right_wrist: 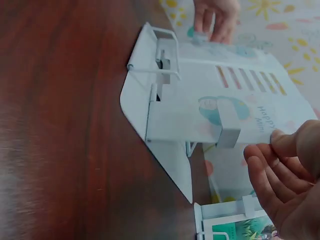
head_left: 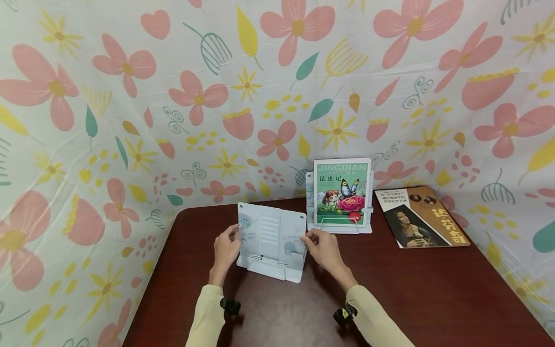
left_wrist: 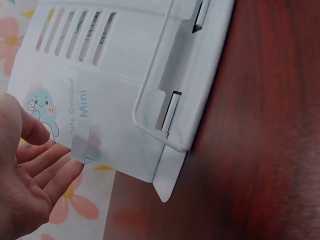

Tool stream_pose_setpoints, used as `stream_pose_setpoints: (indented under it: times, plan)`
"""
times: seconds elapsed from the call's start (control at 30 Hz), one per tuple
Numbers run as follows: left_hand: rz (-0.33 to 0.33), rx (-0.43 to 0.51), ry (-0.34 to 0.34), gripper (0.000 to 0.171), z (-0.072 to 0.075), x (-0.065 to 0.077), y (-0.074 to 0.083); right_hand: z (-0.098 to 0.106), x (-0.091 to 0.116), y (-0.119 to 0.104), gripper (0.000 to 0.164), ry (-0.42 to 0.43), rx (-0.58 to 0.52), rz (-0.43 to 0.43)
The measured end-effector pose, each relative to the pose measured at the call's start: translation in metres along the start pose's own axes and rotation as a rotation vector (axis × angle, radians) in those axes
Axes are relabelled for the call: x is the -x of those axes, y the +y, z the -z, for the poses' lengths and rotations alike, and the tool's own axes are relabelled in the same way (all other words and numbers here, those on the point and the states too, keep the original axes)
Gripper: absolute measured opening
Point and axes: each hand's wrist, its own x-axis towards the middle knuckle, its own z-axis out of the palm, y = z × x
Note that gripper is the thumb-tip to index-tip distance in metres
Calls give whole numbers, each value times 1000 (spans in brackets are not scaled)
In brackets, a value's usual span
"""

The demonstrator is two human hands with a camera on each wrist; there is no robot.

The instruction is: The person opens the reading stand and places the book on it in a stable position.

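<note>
A white metal book stand (head_left: 277, 248) with slots, printed cartoon dinosaurs and a wire page holder (left_wrist: 145, 95) stands on the table in front of me. My left hand (head_left: 227, 249) pinches its left side edge, near a folded side clip (left_wrist: 80, 143). On the opposite edge, my right hand (head_left: 325, 249) pinches the panel between thumb and fingers, just above the other clip (right_wrist: 228, 122). The panel leans back over its base plate (right_wrist: 165, 160), which rests on the tabletop. No book is on this stand.
Behind and to the right, a second white stand (head_left: 310, 193) holds a green children's book (head_left: 325, 193) upright. Further right a book with a painted portrait (head_left: 420, 217) lies flat. The dark wooden table (head_left: 282, 318) meets a flower-patterned cloth (head_left: 195, 149) at the back.
</note>
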Motion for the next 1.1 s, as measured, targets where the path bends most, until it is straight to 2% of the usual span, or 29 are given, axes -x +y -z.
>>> stream_pose_setpoints:
  times: [0.13,0.27,0.47,0.67,0.9,1.0,1.1]
  plan:
    - [19,-11,20,32,1,4,-3,-3,-13,3,17,66,26,-5]
    - [46,2,27,32,2,9,-2,-6,-22,5,17,89,58,-19]
    - [21,6,14,35,1,15,3,-6,-31,5,17,101,60,-84]
    - [26,27,21,37,-1,18,5,-9,-31,4,9,117,6,-112]
    - [48,47,54,38,-3,18,4,-13,-27,1,16,106,-71,-95]
    - [54,59,93,37,-5,19,5,-15,-23,2,20,78,-104,-71]
    - [19,59,210,36,-15,23,7,-10,-16,6,25,40,-141,-51]
